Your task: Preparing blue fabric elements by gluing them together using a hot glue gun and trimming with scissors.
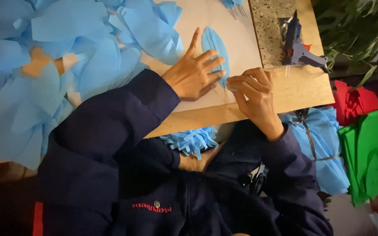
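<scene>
A heap of blue paper cut-outs [44,65], too overlapped to count, covers the wooden table's [302,89] left. The left hand [193,74], fingers spread flat, presses one blue paper leaf [215,46] onto a white sheet [237,35]. The right hand [254,94], curled, pinches the leaf's lower tip. One glue gun [298,48] lies beyond; green paper sheets [366,153] sit far right.

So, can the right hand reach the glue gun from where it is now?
Probably yes. The right hand pinches the blue paper leaf, and the glue gun lies just beyond it on the wooden table, with nothing between.
</scene>
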